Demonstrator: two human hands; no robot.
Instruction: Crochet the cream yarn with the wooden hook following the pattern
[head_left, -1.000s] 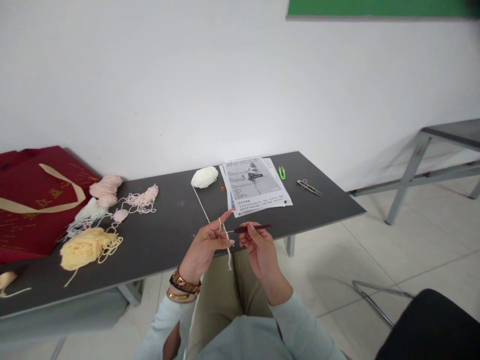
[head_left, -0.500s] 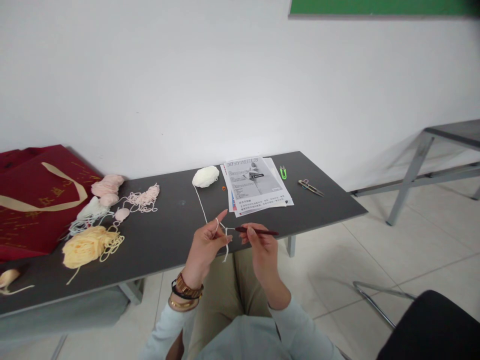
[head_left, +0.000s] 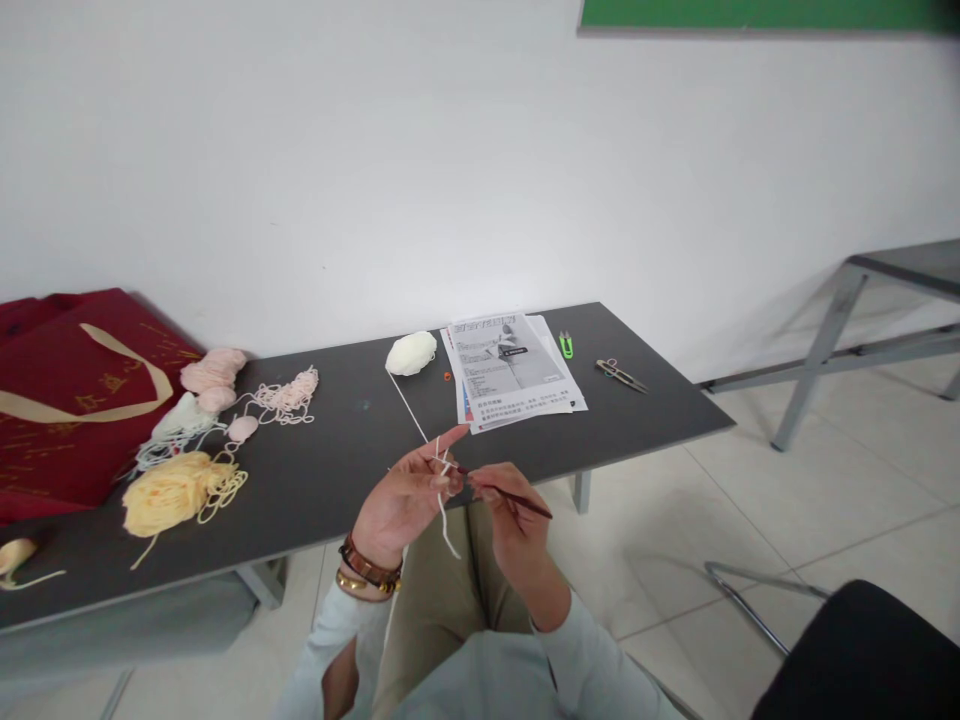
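My left hand (head_left: 409, 492) pinches white yarn (head_left: 448, 530), which loops over the raised index finger; a loose tail hangs below the fingers. From that hand the strand runs taut up to a white yarn ball (head_left: 412, 353) on the dark table. Like a pen, my right hand (head_left: 517, 515) grips a dark red crochet hook (head_left: 525, 503). The hook's tip meets the yarn beside the left fingertips; fingers partly hide the stitch there. Both hands are close together over the table's front edge.
Printed sheets (head_left: 514, 370) lie behind the hands, with green thread snips (head_left: 566, 345) and scissors (head_left: 621, 376) to their right. At left are a yellow yarn skein (head_left: 176, 493), pink yarn (head_left: 214, 372) and a red bag (head_left: 82, 400). A black chair (head_left: 862, 650) stands lower right.
My left hand has turned, its palm now facing up more, and the yarn tail swings lower. The hook has moved left toward the left fingers and tilts down at its handle end.
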